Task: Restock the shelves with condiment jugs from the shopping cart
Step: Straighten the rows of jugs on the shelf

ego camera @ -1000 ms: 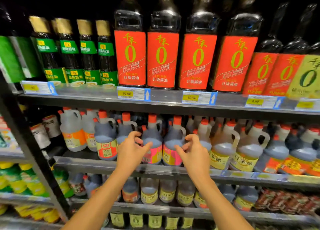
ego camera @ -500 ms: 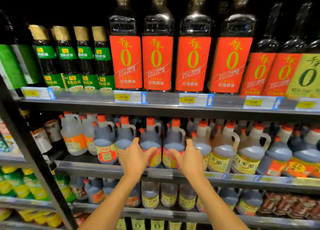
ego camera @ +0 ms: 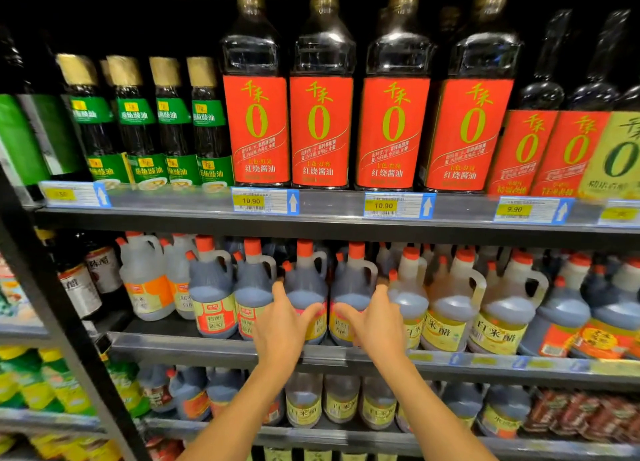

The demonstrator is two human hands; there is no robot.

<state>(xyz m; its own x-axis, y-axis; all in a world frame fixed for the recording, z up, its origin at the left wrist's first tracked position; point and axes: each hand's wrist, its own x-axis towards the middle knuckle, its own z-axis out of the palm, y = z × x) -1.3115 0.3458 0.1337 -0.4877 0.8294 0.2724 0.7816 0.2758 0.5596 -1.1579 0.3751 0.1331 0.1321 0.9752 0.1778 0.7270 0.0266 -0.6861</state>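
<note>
Two dark condiment jugs with orange caps and pink labels stand side by side at the front of the middle shelf (ego camera: 194,347). My left hand (ego camera: 281,325) lies against the left jug (ego camera: 306,289), fingers straight along its left side and thumb across its label. My right hand (ego camera: 376,325) mirrors it on the right jug (ego camera: 353,287), fingers up its right side, thumb on the front. Both jugs are upright. The shopping cart is out of view.
More jugs crowd the same shelf: dark red-labelled ones (ego camera: 211,297) to the left, yellow-labelled vinegar jugs (ego camera: 446,308) to the right. Tall soy sauce bottles (ego camera: 320,114) fill the shelf above, smaller jugs (ego camera: 341,401) the shelf below. A black upright post (ego camera: 52,304) stands at left.
Both hands moved forward from just in front of the shelf onto the two pink-labelled jugs, and their curled fingers straightened along the jugs' sides.
</note>
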